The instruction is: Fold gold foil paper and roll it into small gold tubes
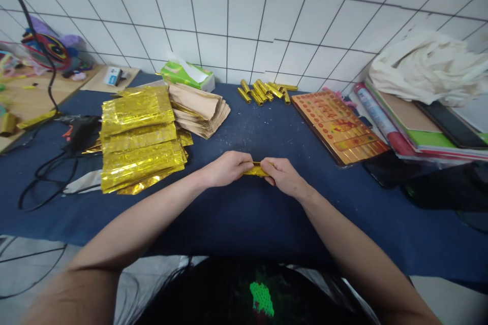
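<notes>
Between my two hands, over the blue cloth, is a small folded piece of gold foil paper. My left hand pinches its left end, thumb on top. At the right end, my right hand grips it with thumb and curled fingers. To the left lies a fanned stack of gold foil sheets, with a stack of brown paper beside it. Beyond my hands, near the wall, several rolled gold foil tubes lie in a loose pile.
A green tissue pack stands against the tiled wall. On the left are a black glue gun and its looped cable. Rightward lie an orange printed board, stacked books and a white cloth bag.
</notes>
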Motion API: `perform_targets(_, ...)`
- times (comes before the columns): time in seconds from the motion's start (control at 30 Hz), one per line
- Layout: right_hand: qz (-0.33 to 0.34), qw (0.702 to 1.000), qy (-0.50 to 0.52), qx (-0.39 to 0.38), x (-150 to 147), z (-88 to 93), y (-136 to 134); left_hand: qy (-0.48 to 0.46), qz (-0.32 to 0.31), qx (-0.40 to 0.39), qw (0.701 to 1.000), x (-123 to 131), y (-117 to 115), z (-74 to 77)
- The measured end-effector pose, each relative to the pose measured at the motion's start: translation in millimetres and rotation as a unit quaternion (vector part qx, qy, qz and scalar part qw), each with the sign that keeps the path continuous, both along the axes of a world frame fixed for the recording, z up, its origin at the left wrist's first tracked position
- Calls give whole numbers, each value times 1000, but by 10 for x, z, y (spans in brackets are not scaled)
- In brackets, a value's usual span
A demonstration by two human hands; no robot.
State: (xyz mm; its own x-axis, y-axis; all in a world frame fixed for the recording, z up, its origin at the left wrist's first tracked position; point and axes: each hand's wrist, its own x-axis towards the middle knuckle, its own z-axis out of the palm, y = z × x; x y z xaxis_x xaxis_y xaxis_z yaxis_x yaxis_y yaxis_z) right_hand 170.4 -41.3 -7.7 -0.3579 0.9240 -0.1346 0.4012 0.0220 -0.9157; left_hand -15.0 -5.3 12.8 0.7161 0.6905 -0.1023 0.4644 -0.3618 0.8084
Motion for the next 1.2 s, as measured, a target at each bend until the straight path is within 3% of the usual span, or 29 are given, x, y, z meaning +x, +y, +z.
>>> perform_targets(0.1,-5,1000,5,-3,16,-27,18,-7,4,10,1000,-17,33,-7)
perform_targets(0.23,-49,997,-21,49,27,-55,45,-5,19,15,1000,-30,70,-5)
perform_targets(0.47,-103,992,3,65,37,-68,40,-47,83,18,995,-49,95,12)
perform_targets(0.9,-110,992,2,63,25,-6,41,-18,70,66,995,-76,106,29)
perform_targets(1.0,-74,995,-29,66,13,28,23,13,38,84,996,-42,49,24)
perform_targets(1.13,42,993,-90,59,-25,58,-23,27,-15,72,997,1,-16,-6)
perform_targets(1.2,50,993,-97,45,-9,76,-21,11,-12,68,998,-20,11,-10)
